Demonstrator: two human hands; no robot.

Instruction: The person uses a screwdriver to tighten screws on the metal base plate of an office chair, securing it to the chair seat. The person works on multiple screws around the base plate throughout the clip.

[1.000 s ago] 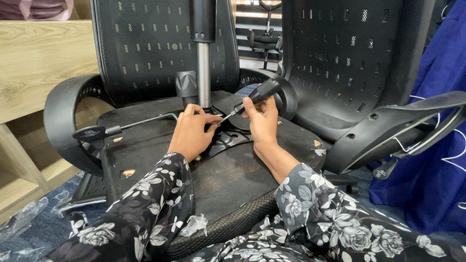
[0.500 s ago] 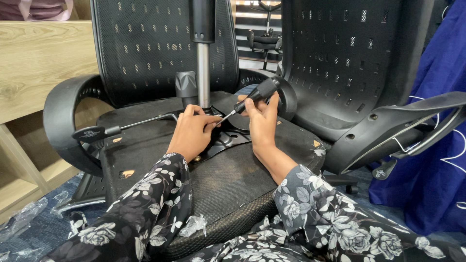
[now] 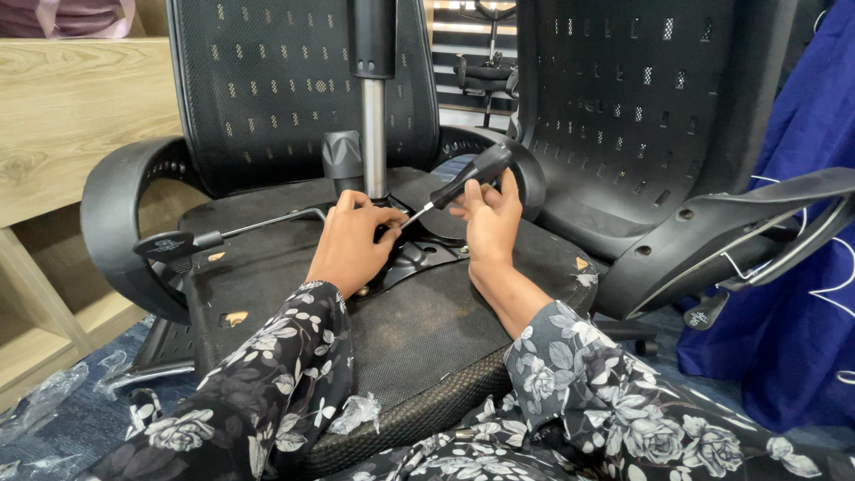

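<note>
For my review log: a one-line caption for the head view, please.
Right hand holds a screwdriver angled at the chair's underside; left hand rests beside its tip.

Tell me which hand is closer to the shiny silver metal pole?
Left. The left hand rests on the plate right at the foot of the shiny silver metal pole; the right hand holds a black-handled screwdriver farther off.

Surroundings: furniture, fabric and plastic wrap lying around the work area.

A light wooden shelf unit (image 3: 62,134) is standing at the left edge of the frame. A second black mesh chair back (image 3: 650,116) is leaning at upper right, its curved armrest (image 3: 712,236) reaching toward the right edge. Blue cloth (image 3: 802,267) is hanging at far right. Clear plastic wrap (image 3: 53,396) is lying crumpled on the blue carpet (image 3: 80,428) at lower left. More chair parts (image 3: 485,71) are showing, small and indistinct, at top centre.
</note>
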